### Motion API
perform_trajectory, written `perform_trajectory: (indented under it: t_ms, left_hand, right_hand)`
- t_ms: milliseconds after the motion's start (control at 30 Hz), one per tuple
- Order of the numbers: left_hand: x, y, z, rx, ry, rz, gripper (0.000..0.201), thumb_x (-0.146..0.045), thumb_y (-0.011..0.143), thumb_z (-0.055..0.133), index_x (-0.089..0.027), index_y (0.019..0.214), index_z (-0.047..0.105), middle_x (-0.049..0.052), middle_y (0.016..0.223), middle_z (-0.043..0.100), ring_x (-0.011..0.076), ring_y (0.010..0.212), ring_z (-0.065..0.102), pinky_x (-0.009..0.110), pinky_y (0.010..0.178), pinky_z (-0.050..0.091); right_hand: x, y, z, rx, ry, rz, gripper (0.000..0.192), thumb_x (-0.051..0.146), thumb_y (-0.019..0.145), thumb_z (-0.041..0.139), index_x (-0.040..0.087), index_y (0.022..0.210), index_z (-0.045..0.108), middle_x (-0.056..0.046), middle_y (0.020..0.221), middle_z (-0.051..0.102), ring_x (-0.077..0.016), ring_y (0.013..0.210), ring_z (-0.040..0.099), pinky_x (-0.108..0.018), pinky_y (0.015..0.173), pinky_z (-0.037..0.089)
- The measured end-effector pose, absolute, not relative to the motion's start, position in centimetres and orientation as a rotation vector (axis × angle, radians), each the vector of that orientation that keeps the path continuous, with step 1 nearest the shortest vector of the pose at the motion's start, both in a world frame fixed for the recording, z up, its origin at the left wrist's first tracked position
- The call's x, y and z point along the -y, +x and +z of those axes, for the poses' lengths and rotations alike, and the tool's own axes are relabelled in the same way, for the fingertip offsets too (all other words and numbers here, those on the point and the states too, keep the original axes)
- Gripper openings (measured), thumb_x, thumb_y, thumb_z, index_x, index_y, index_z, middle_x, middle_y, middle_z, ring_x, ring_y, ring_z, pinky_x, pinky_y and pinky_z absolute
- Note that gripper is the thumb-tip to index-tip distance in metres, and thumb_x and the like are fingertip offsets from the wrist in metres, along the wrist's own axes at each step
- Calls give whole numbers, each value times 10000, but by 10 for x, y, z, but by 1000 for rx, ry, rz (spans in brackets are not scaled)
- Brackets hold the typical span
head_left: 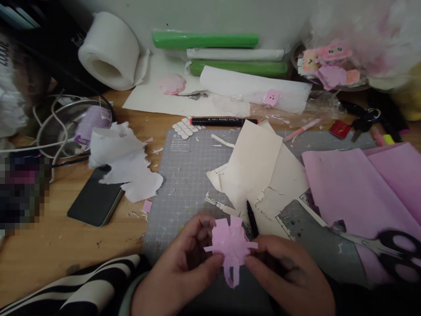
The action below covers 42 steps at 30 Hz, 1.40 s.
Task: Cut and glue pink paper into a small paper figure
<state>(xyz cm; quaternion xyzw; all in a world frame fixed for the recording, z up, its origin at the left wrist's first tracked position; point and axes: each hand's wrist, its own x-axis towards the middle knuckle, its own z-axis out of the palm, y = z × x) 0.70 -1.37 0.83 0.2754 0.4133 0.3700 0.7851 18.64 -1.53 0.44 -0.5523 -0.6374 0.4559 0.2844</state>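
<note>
Between my two hands is a small pink paper cutout (230, 240) with narrow strips sticking out at its top, sides and bottom. One lower strip bends into a loop. My left hand (186, 259) pinches its left edge between thumb and fingers. On the other side, my right hand (286, 263) grips the right edge near a side strip. Both hands hold it above the near part of the grey cutting mat (187, 175). A black pen (252, 219) lies just beyond the cutout, beside cream paper sheets (253, 158).
Scissors (371, 241) and folded pink paper (342, 184) lie at the right. A dark phone (95, 197) and torn white tissue (125, 158) are at the left. Behind stand a toilet roll (112, 48), a black marker (223, 122) and green rolls (205, 40). Keys (365, 123) sit at the back right.
</note>
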Motion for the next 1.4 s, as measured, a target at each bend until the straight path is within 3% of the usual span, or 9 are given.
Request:
perform_trajectory:
  t_ms: [300, 633, 833, 1100, 1200, 1267, 1300, 1400]
  left_hand:
    - [16, 7, 4, -884, 634, 813, 202, -186, 786, 634, -229, 938, 508, -31, 835, 609, 78, 730, 525, 175, 640, 424]
    - [14, 9, 10, -945, 641, 777, 180, -169, 793, 602, -224, 927, 496, -15, 823, 607, 98, 731, 539, 188, 646, 442]
    - [14, 8, 8, -1025, 803, 769, 315, -42, 725, 576, -229, 962, 487, -11, 859, 617, 106, 773, 555, 184, 673, 445]
    - [15, 9, 4, -1016, 799, 763, 324, -31, 705, 562, -217, 956, 477, 2, 844, 632, 108, 748, 566, 193, 666, 457]
    - [14, 10, 5, -1014, 754, 781, 284, -44, 709, 576, -205, 926, 488, 6, 818, 636, 116, 741, 574, 196, 653, 457]
    - [13, 10, 7, -1018, 723, 802, 248, -68, 715, 597, -198, 901, 497, 11, 810, 636, 126, 751, 582, 198, 650, 458]
    - [13, 10, 7, -1021, 709, 810, 238, -81, 717, 609, -196, 894, 499, 13, 813, 635, 129, 754, 585, 199, 648, 459]
    - [14, 9, 6, -1016, 693, 830, 226, -97, 736, 620, -200, 898, 502, 9, 826, 633, 131, 766, 590, 204, 664, 464]
  right_hand:
    - [17, 188, 4, 1745, -1502, 1243, 144, 233, 769, 548, 178, 674, 641, 11, 577, 649, -108, 527, 603, -165, 486, 464]
    - [14, 184, 5, 1665, -1571, 1370, 195, 276, 775, 519, 196, 597, 507, 62, 491, 470, -82, 448, 469, -162, 426, 381]
    - [13, 185, 5, 1725, -1514, 1337, 152, 247, 761, 548, 192, 619, 545, 65, 493, 500, -69, 437, 463, -147, 421, 372]
    - [13, 185, 6, 1734, -1482, 1299, 146, 224, 753, 561, 193, 611, 545, 60, 487, 506, -73, 427, 461, -156, 413, 371]
    - [13, 186, 5, 1722, -1459, 1371, 97, 215, 762, 560, 200, 668, 572, 53, 526, 547, -75, 446, 500, -152, 428, 400]
    - [15, 187, 5, 1685, -1462, 1392, 37, 219, 766, 558, 211, 794, 580, 55, 557, 555, -78, 447, 523, -148, 420, 417]
    - [16, 188, 5, 1682, -1455, 1374, 104, 224, 766, 561, 215, 870, 566, 61, 562, 552, -76, 433, 525, -145, 406, 418]
    - [18, 186, 6, 1853, -1332, 1111, 161, 255, 760, 593, 224, 909, 540, 86, 514, 548, -69, 368, 501, -150, 371, 394]
